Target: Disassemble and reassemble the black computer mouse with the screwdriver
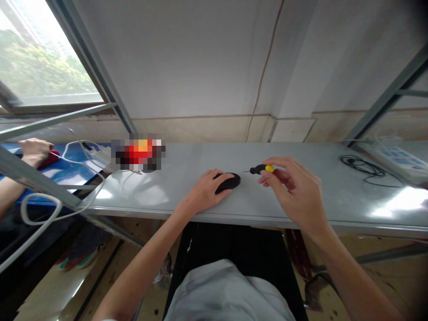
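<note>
A black computer mouse [230, 183] lies on the grey bench. My left hand [210, 187] is closed around its left side, the fingers on its far edge and the thumb along the near one. To the right, my right hand [294, 187] pinches a small screwdriver [258, 169] by its black handle with a yellow end. The thin blade points left toward the mouse, with a short gap between them. My right palm and lower fingers are partly turned out of sight.
The grey bench [187, 156] runs along the wall. On it lie a blurred-out red and black item [142, 151] at left, a coiled black cable [363, 166] and a power strip [401, 160] at right. A white cable [100, 187] hangs by the left post. Another person's hand [35, 151] is at far left.
</note>
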Tool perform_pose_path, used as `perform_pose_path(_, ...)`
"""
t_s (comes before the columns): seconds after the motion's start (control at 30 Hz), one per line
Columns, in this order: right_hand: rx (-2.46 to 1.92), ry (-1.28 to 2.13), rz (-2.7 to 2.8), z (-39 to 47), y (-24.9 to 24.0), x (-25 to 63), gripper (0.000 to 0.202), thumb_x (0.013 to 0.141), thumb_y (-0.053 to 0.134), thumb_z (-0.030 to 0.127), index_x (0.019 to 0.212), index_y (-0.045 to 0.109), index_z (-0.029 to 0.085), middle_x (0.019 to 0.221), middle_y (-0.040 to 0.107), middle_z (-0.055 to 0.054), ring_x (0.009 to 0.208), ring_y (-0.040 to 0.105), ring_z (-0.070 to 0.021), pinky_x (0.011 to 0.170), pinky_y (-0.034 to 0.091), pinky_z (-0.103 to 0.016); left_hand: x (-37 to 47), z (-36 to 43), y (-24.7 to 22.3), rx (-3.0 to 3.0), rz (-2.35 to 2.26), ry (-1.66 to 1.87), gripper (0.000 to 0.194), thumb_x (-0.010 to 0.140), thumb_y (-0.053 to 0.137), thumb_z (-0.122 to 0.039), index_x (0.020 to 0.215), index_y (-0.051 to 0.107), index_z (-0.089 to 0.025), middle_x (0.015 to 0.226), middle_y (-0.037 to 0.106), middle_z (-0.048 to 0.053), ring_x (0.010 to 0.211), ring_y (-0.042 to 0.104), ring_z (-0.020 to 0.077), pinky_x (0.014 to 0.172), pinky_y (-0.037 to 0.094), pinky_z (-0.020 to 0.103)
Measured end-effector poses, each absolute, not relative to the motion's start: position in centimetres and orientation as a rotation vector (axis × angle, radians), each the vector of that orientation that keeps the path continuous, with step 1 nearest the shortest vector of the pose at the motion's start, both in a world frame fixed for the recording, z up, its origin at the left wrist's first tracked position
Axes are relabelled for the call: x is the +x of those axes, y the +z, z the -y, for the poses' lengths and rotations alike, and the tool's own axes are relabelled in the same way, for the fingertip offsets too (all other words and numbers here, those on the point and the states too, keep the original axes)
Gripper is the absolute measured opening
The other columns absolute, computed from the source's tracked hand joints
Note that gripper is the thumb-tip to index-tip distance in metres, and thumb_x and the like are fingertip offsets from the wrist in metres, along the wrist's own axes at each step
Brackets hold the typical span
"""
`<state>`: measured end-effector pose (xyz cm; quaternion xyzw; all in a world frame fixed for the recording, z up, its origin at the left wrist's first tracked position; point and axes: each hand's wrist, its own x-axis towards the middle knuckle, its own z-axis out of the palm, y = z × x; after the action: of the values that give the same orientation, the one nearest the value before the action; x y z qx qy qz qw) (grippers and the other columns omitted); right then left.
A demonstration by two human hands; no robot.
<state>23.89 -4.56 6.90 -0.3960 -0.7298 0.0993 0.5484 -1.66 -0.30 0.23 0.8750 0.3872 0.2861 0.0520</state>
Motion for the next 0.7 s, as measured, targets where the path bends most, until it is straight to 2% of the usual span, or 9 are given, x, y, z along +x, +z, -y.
perform_pose_path(0.3,-1.029,0.087,1.884,3.8,1.2,26.6,0.007,0.102,0.068,0.023,0.109,0.070,0.022,0.108,0.074,-0.007,0.076,0.074,-0.0157,0.076,0.066,-0.031,-1.5,0.1,0.2,2.632,-1.142,0.884,0.045,0.106,0.065,-0.036,0.148,0.054,-0.027,0.139,0.065,0.010,0.127,0.063,0.0285,0.116,0.050,0.047)
perform_pose_path(0.47,-1.099,-0.042,1.961,3.7,-0.8,27.3,0.020,0.102,0.063,0.022,0.118,0.073,0.018,0.115,0.073,-0.012,0.080,0.074,-0.0188,0.080,0.065,-0.036,-1.5,0.1,0.1,2.636,-1.139,0.898,0.047,0.106,0.066,-0.036,0.149,0.053,-0.024,0.142,0.064,0.011,0.130,0.062,0.0285,0.118,0.049,0.048)
perform_pose_path(0.6,-1.153,-0.101,1.975,3.5,-1.2,27.4,0.023,0.102,0.062,0.023,0.120,0.075,0.016,0.113,0.072,-0.013,0.066,0.069,-0.0148,0.076,0.065,-0.036,-1.5,0.1,0.0,2.648,-1.164,0.859,0.050,0.108,0.063,-0.039,0.155,0.051,-0.026,0.139,0.064,0.011,0.127,0.062,0.0277,0.117,0.050,0.048)
perform_pose_path(0.7,-1.171,-0.118,1.987,3.5,-1.3,27.4,0.025,0.101,0.061,0.022,0.120,0.075,0.016,0.112,0.072,-0.013,0.073,0.072,-0.0181,0.079,0.065,-0.037,-1.6,0.1,-0.1,2.663,-1.185,0.845,0.053,0.109,0.060,-0.041,0.160,0.050,-0.030,0.140,0.062,0.010,0.128,0.062,0.0278,0.117,0.051,0.049)
